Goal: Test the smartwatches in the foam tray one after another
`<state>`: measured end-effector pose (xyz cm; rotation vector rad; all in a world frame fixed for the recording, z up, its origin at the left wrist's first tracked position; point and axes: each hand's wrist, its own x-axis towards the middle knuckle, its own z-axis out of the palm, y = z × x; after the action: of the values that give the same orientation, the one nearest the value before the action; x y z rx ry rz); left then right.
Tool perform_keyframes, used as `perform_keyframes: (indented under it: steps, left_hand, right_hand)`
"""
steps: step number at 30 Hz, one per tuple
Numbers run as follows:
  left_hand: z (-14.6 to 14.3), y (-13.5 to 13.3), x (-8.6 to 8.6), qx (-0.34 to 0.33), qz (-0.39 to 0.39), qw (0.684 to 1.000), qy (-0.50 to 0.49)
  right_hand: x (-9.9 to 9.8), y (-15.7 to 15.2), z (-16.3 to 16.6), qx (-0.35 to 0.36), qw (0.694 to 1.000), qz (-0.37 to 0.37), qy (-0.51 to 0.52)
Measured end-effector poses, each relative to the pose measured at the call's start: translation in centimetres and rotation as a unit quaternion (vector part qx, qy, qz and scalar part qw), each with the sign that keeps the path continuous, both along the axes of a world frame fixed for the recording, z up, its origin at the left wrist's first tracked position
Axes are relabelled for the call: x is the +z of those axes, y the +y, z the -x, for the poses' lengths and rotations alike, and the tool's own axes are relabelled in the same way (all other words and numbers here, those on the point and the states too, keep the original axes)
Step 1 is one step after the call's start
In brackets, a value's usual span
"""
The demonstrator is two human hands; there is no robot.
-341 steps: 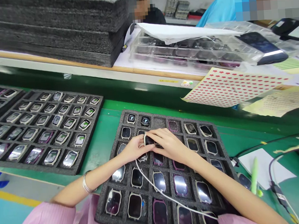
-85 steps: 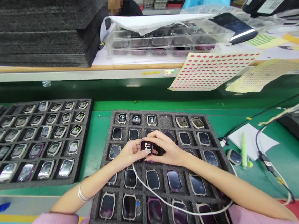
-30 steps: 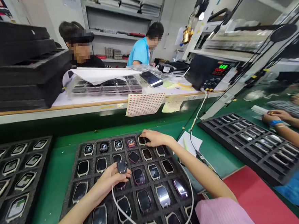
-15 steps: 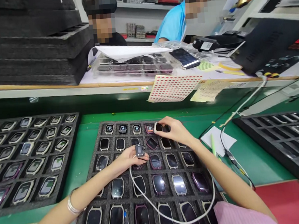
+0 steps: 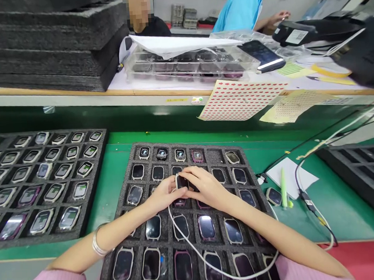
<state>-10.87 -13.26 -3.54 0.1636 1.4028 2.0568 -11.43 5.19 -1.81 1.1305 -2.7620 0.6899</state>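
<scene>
Mid-frame, I have the watch (image 5: 182, 182) grasped between both hands: the left hand (image 5: 165, 193) pinches its left side, the right hand (image 5: 206, 187) curls over its right, and the fingers hide much of it from me. A white cable (image 5: 200, 257) loops up to the left hand, its end lost there. Beneath sits a foam tray (image 5: 214, 156) of watches, cut off at bottom, on a green table (image 5: 119, 174). Upper left, a foam stack (image 5: 40, 50) leaves frame; top right of centre, a person in blue (image 5: 241, 6) is cropped. The shelf edge's yellow label (image 5: 176, 100) is too small to read.
</scene>
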Motion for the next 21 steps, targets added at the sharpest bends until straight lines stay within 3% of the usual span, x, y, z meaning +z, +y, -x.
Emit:
perform_keyframes:
  steps: [5,10,21]
  left_hand:
    - [-0.1,-0.1,0.1,0.004,0.011,1.000,0.021]
    - [0.0,-0.5,-0.1,-0.040,-0.010,0.999,0.020]
    - [-0.1,-0.9,0.0,-0.065,-0.021,0.997,0.046]
  right_hand:
    - [-0.6,-0.3,-0.5,-0.003,0.999,0.026,0.023]
    - [-1.2,-0.1,-0.7,0.002,0.997,0.079,0.010]
    - [-0.8,-0.1,-1.0,0.009,0.993,0.120,-0.010]
